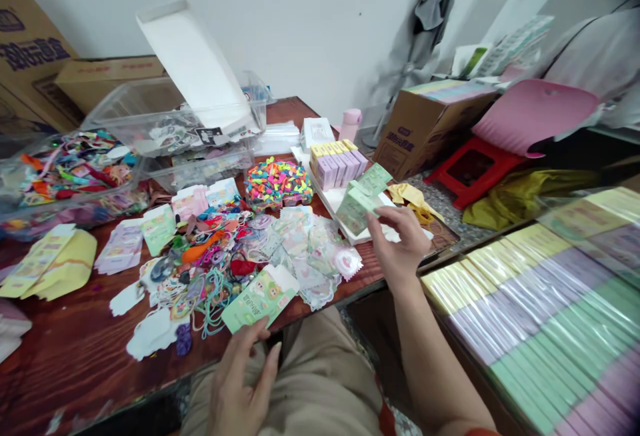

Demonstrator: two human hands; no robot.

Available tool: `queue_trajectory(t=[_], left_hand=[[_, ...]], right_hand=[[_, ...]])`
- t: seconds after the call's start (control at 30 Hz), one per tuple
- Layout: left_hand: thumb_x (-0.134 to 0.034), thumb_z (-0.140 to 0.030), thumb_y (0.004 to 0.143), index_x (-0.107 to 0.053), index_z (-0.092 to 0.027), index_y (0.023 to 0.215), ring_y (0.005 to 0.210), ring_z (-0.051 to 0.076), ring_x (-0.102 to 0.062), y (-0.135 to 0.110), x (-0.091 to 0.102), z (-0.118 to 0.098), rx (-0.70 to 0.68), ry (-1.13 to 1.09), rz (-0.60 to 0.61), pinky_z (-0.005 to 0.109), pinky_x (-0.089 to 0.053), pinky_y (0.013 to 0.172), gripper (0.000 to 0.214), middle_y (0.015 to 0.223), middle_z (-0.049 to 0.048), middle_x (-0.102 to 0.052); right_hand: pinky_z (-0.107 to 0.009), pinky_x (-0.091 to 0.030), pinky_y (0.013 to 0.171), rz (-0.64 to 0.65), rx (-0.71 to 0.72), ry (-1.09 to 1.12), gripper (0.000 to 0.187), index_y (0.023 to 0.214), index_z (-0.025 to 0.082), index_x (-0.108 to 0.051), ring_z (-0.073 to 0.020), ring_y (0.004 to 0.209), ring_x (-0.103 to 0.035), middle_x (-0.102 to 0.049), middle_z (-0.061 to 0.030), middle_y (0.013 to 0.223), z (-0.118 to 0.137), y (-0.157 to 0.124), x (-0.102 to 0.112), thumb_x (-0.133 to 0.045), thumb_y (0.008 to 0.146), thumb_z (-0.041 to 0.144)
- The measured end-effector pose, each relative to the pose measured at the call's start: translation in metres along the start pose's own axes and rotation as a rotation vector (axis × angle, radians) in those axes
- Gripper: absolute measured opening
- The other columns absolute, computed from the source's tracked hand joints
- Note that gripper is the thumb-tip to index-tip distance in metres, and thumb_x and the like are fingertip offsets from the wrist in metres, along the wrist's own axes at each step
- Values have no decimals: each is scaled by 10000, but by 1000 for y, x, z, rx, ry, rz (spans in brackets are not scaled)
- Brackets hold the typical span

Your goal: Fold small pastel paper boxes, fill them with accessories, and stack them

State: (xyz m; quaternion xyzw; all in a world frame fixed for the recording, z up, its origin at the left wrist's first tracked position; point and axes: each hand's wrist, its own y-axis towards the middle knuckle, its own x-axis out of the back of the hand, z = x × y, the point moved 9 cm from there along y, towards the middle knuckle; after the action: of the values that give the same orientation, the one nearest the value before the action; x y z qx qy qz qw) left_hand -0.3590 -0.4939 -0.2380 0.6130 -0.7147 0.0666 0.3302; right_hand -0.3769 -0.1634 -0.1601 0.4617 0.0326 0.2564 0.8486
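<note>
left hand (240, 383) fingers pinch a flat pale-green packet (260, 299), cartoon-printed; right of it, right hand (400, 246) fingers pinch a green box (356, 209).

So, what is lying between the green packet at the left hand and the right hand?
Between green packet and right hand, the head view shows a heap of small clear-wrapped packets on the table.
</note>
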Motion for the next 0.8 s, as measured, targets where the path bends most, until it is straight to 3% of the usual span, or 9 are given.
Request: queue_trajectory(t=[0.13, 0.2, 0.27, 0.33, 0.43, 0.5, 0.6, 0.7, 0.8], left_hand=[[-778, -378, 775, -388, -275, 1460, 1327, 309, -497, 35, -8, -25, -57, -60, 24, 465, -435, 1081, 795, 1437, 134, -521], [-752, -420, 793, -338, -289, 1486, 1288, 292, -534, 47, -18, -24, 104, -234, 73, 427, -463, 1047, 818, 1433, 123, -519], [-702, -455, 825, -429, -265, 1419, 1069, 239, -650, 49, -32, -20, 325, -425, 128, 338, -536, 900, 680, 1255, 96, -627], [-696, -477, 816, -524, -228, 1309, 848, 189, -671, 45, -40, -19, 503, -556, 148, 272, -551, 741, 578, 1064, 65, -677], [-743, -461, 759, -549, -215, 1265, 773, 176, -657, 40, -40, -19, 637, -677, 112, 249, -537, 667, 595, 993, 55, -691], [-760, -415, 725, -537, -222, 1296, 792, 192, -669, 36, -39, -13, 743, -783, 74, 266, -540, 675, 643, 1016, 59, -698], [-725, -288, 633, -587, -202, 1259, 838, 227, -678, 28, -39, 4, 928, -918, 36, 297, -542, 697, 646, 1037, 54, -704], [-654, -224, 564, -656, -184, 1166, 895, 233, -659, 26, -36, 17, 970, -937, 30, 284, -525, 718, 604, 1032, 35, -707], [-628, -213, 557, -699, -185, 1038, 877, 211, -629, 30, -34, 19, 904, -905, 50, 259, -493, 706, 487, 982, 20, -701]], right_hand=[[-292, -562, 687, 394, 40, 382, 161, 934, 222, -705, -164, 774, -669, -707, -42, 851, 74, -17, -26, -716, 817, 112], [-266, -560, 680, 593, 5, 572, 126, 942, 200, -710, -151, 766, -673, -706, -54, 860, 99, -34, -41, -708, 839, 128], [-256, -560, 696, 723, -28, 684, 108, 967, 191, -711, -146, 780, -675, -709, -58, 875, 107, -47, -51, -710, 860, 179], [-275, -559, 753, 713, -72, 658, 100, 967, 203, -710, -158, 838, -677, -714, -52, 900, 89, -46, -55, -711, 870, 229], [-321, -555, 765, 380, -254, 307, 134, 981, 225, -696, -190, 907, -659, -690, -63, 1002, 9, -19, -39, -679, 885, 317], [-350, -553, 702, 195, -385, -37, 322, 1109, 219, -664, -212, 863, -638, -651, -98, 1095, -49, -5, -26, -688, 845, 402], [-432, -537, 761, 292, -465, -370, 587, 1274, 158, -589, -252, 830, -627, -640, -158, 1155, -108, 3, -39, -717, 752, 396], [-433, -521, 781, 418, -478, -409, 549, 1283, 148, -590, -255, 780, -633, -700, -125, 1005, -130, 2, -56, -634, 770, 336], [-411, -527, 765, 334, -405, -352, 502, 1264, 170, -604, -241, 757, -634, -708, -91, 923, -110, 6, -48, -591, 802, 364]])
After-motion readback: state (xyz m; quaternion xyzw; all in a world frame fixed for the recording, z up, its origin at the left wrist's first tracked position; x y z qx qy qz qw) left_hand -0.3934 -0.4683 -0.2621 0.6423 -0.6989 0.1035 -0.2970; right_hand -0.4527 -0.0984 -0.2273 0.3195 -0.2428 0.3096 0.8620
